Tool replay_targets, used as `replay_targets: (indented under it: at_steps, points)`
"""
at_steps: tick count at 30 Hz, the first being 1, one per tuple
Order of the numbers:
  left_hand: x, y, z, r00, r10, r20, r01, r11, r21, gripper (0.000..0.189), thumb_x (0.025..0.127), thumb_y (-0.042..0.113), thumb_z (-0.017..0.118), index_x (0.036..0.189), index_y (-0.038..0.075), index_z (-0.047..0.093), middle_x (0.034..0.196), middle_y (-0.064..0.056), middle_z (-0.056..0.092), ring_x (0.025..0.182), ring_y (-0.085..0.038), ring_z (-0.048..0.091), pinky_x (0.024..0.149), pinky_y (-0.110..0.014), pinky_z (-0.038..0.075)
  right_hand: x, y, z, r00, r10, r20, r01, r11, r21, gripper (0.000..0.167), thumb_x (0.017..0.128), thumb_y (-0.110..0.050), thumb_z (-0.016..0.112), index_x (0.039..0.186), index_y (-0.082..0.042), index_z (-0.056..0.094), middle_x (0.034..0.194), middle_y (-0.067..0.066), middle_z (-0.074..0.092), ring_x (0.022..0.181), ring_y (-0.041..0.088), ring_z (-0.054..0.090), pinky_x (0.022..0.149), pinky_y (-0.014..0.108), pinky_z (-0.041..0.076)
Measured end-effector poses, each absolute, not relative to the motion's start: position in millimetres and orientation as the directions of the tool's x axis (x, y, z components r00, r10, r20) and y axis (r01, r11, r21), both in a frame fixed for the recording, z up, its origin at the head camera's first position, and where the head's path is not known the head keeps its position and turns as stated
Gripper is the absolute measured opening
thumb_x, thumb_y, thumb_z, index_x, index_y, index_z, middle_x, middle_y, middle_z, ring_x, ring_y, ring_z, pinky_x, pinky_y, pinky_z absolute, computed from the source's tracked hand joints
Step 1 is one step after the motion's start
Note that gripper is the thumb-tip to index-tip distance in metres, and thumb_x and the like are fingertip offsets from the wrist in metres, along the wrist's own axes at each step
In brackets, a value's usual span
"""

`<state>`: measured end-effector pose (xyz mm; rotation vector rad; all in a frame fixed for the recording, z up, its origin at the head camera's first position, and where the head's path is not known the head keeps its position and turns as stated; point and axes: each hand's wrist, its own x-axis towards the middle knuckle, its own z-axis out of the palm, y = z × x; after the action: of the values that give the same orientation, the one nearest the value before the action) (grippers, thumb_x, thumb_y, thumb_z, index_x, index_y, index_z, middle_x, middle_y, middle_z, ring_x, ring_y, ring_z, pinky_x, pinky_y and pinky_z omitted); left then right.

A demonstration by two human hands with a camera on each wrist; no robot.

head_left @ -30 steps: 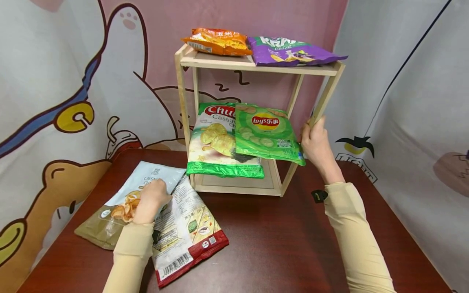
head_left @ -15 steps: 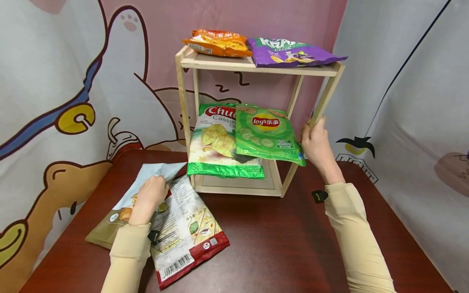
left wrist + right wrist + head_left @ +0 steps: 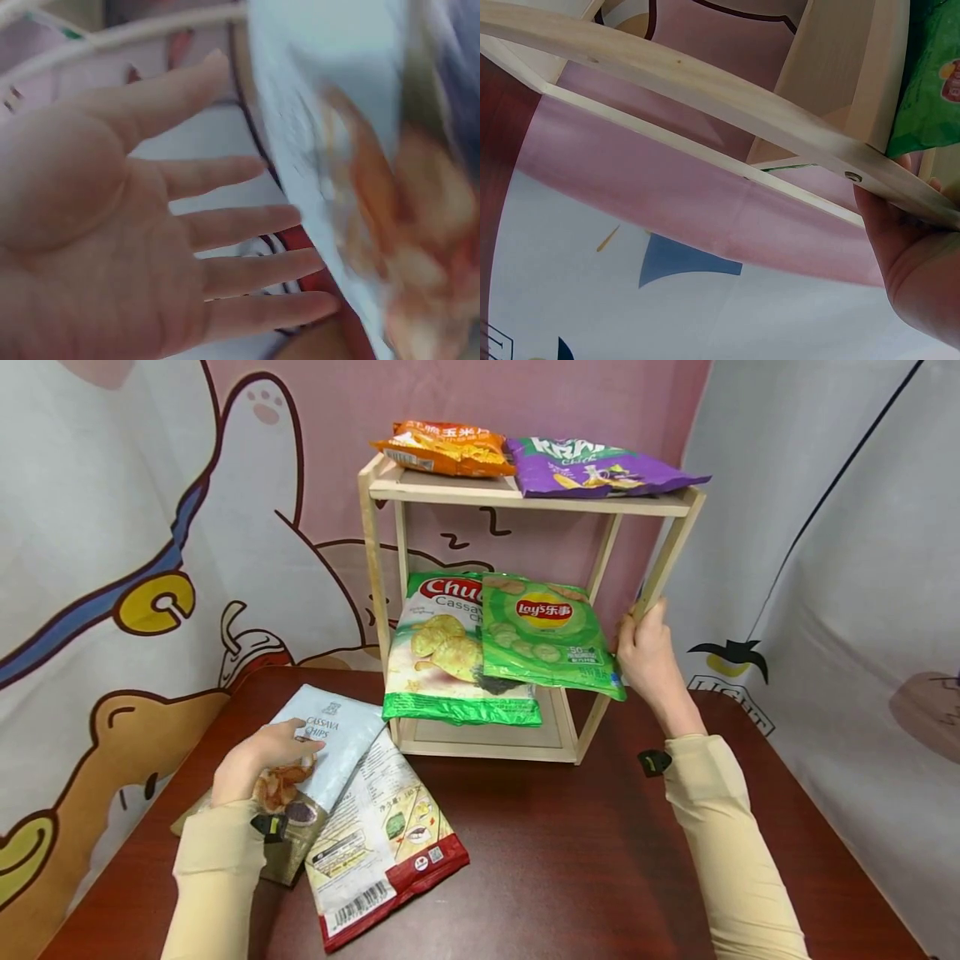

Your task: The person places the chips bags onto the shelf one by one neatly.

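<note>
Cassava chips bag [image 3: 341,760], lying on the table [image 3: 525,843] left of the rack [image 3: 528,500], likely slick, light, crushable, wanting a top-edge pinch; left hand [image 3: 262,752] holding nothing, fingers spread; right hand [image 3: 649,652] gripping the rack.

Cassava chips bag [image 3: 367,165] blurred, cut off in left wrist view; Lay's bag [image 3: 546,631] partly hides white-green bag [image 3: 442,652]

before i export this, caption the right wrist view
Right hand gripping a slim pale wooden shelf post beside a shiny green chip bag.

Pale cream sleeves [image 3: 735,852], lower left and lower right
Black wrist pieces [image 3: 654,762], small yellow-green marks, beside the cuffs [image 3: 697,768].
</note>
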<state>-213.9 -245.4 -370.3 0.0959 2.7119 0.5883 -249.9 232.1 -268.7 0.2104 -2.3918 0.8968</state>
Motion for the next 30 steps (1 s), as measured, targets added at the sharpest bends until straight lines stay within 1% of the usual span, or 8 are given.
replay_targets:
  at_steps: [7, 11, 14, 16, 18, 21, 25, 30]
  points:
    - [-225.3, -280.3, -395.7, -0.957, -0.03, -0.289, -0.153, 0.896, 0.417, 0.088, 0.092, 0.04, 0.054, 0.138, -0.024, 0.014, 0.137, -0.048, 0.027, 0.123, -0.059, 0.035, 0.1, -0.064, 0.036, -249.3, 231.7, -268.8, -0.833, 0.046, 0.551, -0.327, 0.763, -0.558, 0.023, 0.101, -0.015, 0.027, 0.111, 0.005, 0.032, 0.073, 0.018, 0.058, 0.057, 0.012, 0.051, 0.053, 0.027, 0.042]
    - [-227.2, -289.6, -409.5, -0.966, -0.09, -0.244, -0.195, 0.871, 0.451, 0.087, 0.092, 0.044, 0.055, 0.135, -0.024, 0.022, 0.131, -0.049, 0.033, 0.117, -0.06, 0.039, 0.097, -0.065, 0.038, -248.7, 232.2, -268.3, -0.834, 0.046, 0.549, -0.329, 0.758, -0.563, 0.024, 0.101, -0.015, 0.027, 0.112, 0.005, 0.032, 0.073, 0.018, 0.058, 0.057, 0.01, 0.051, 0.052, 0.025, 0.043]
    - [-226.0, -294.3, -416.4, -0.975, -0.131, -0.182, -0.206, 0.844, 0.495, 0.084, 0.09, 0.047, 0.056, 0.128, -0.024, 0.033, 0.121, -0.045, 0.043, 0.107, -0.055, 0.046, 0.089, -0.06, 0.043, -248.3, 232.9, -267.7, -0.835, 0.045, 0.548, -0.329, 0.757, -0.565, 0.024, 0.101, -0.015, 0.027, 0.113, 0.005, 0.031, 0.073, 0.018, 0.058, 0.057, 0.01, 0.051, 0.052, 0.025, 0.042]
    - [-223.9, -296.2, -418.1, -0.971, -0.17, -0.166, -0.236, 0.791, 0.565, 0.082, 0.088, 0.05, 0.059, 0.125, -0.021, 0.041, 0.112, -0.039, 0.051, 0.098, -0.046, 0.052, 0.079, -0.051, 0.048, -248.2, 233.4, -267.6, -0.833, 0.047, 0.551, -0.329, 0.759, -0.563, 0.024, 0.101, -0.015, 0.027, 0.113, 0.005, 0.031, 0.074, 0.018, 0.057, 0.057, 0.011, 0.051, 0.052, 0.025, 0.042]
    - [-221.7, -297.7, -418.2, -0.963, -0.204, -0.174, -0.268, 0.703, 0.658, 0.079, 0.085, 0.051, 0.063, 0.123, -0.016, 0.046, 0.098, -0.027, 0.06, 0.085, -0.032, 0.059, 0.069, -0.038, 0.051, -248.0, 233.5, -267.7, -0.829, 0.048, 0.557, -0.331, 0.761, -0.558, 0.024, 0.101, -0.015, 0.027, 0.113, 0.005, 0.031, 0.074, 0.018, 0.057, 0.057, 0.013, 0.05, 0.053, 0.026, 0.041]
    - [-218.9, -298.8, -415.2, -0.948, -0.215, -0.234, -0.315, 0.541, 0.78, 0.073, 0.084, 0.048, 0.067, 0.126, -0.008, 0.048, 0.083, -0.007, 0.064, 0.072, -0.016, 0.062, 0.059, -0.027, 0.051, -248.0, 233.5, -267.7, -0.824, 0.049, 0.565, -0.334, 0.764, -0.552, 0.024, 0.101, -0.014, 0.027, 0.113, 0.006, 0.031, 0.074, 0.018, 0.057, 0.058, 0.014, 0.051, 0.054, 0.027, 0.041]
    - [-216.3, -300.4, -408.6, -0.967, -0.133, -0.218, -0.255, 0.468, 0.846, 0.071, 0.087, 0.041, 0.066, 0.136, -0.005, 0.041, 0.08, 0.005, 0.063, 0.068, -0.009, 0.063, 0.059, -0.027, 0.054, -248.0, 232.7, -267.8, -0.825, 0.042, 0.563, -0.336, 0.764, -0.55, 0.024, 0.1, -0.014, 0.027, 0.113, 0.006, 0.031, 0.074, 0.018, 0.057, 0.058, 0.015, 0.052, 0.053, 0.027, 0.042]
    - [-214.5, -301.7, -397.9, -0.994, -0.015, -0.104, -0.099, 0.454, 0.885, 0.062, 0.091, 0.032, 0.063, 0.137, -0.003, 0.04, 0.076, 0.013, 0.063, 0.065, -0.006, 0.063, 0.06, -0.028, 0.054, -248.3, 232.3, -268.2, -0.827, 0.04, 0.561, -0.339, 0.761, -0.553, 0.023, 0.101, -0.014, 0.027, 0.112, 0.006, 0.031, 0.073, 0.018, 0.058, 0.058, 0.015, 0.052, 0.053, 0.027, 0.042]
